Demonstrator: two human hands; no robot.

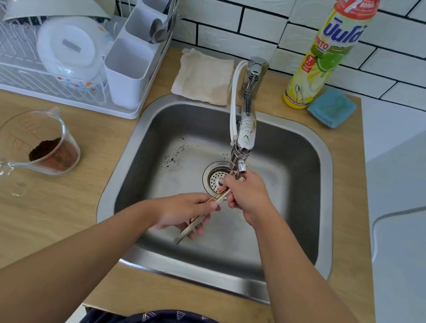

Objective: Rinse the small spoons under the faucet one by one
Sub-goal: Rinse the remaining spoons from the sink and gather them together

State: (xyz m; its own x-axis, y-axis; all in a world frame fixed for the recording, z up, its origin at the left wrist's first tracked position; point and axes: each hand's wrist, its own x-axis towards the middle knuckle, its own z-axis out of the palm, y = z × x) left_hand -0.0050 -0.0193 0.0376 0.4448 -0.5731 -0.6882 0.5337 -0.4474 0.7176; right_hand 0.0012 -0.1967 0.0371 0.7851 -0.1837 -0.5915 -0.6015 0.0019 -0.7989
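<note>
Two hands worked over the one steel sink [319,163]. The left hand [182,213] gripped a bundle of small spoons [195,222] by the handles; their number could not be told. The right hand [246,193] had its fingers [229,199] pinched on the bundle's upper end just under the faucet [245,127], above the drain. On the bench [26,213] stood one measuring jug [36,141] holding brown powder, one dish rack [36,73] with plates and a cutlery caddy [131,61], one detergent bottle [330,54], one cloth [204,77] and one blue sponge [330,108].
</note>
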